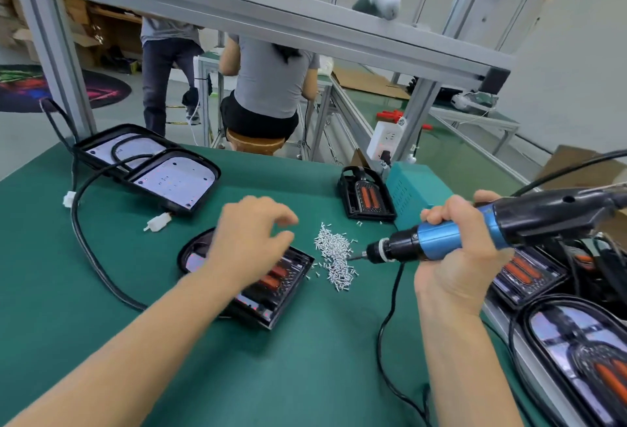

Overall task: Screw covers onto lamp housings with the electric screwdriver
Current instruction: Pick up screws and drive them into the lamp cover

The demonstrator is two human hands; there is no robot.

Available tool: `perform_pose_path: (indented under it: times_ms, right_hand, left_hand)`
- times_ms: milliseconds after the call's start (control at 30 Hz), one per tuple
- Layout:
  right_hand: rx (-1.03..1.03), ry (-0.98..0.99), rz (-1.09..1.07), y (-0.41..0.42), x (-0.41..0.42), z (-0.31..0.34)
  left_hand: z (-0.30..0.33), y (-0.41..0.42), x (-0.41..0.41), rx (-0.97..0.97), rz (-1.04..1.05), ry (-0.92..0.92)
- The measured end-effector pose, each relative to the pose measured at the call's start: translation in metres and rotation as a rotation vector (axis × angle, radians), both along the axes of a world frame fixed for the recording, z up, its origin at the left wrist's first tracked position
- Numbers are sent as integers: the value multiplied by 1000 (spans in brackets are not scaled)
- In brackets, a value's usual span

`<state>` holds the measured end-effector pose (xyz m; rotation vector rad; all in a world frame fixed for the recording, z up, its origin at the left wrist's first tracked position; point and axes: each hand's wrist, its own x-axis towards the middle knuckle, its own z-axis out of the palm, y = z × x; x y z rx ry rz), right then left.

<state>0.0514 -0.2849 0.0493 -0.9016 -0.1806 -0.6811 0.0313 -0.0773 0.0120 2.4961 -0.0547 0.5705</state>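
Observation:
A black lamp housing with its cover (271,294) lies on the green mat in front of me, red parts showing inside. My left hand (251,240) hovers over it with fingers loosely spread, holding nothing. My right hand (454,247) grips a blue and black electric screwdriver (475,235), held almost level. Its bit points left into a pile of small silver screws (334,255) beside the housing.
Two open lamp housings (149,168) with cables and white plugs lie at the back left. Another black cover (368,197) leans against a teal box (415,194). Finished lamps (576,342) crowd the right edge. A black cable (98,257) loops across the mat. Two people work behind the frame.

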Motion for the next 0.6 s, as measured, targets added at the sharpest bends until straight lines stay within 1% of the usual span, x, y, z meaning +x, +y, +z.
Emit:
perform_pose_path:
  times_ms: [100, 167, 267, 400, 600]
  right_hand:
    - [0, 10, -38, -7, -5, -1]
    - [15, 6, -44, -12, -8, -1]
    - [-6, -2, -71, -18, -11, -2]
    - [-6, 4, -83, -24, -13, -2]
    - [-9, 30, -93, -23, -14, -6]
  left_hand:
    - [-4, -48, 17, 301, -165, 11]
    - [-11, -69, 27, 459, -208, 98]
    - [-20, -85, 35, 635, -212, 219]
    - [-28, -92, 39, 697, -190, 322]
    - [-37, -98, 40, 709, -174, 338]
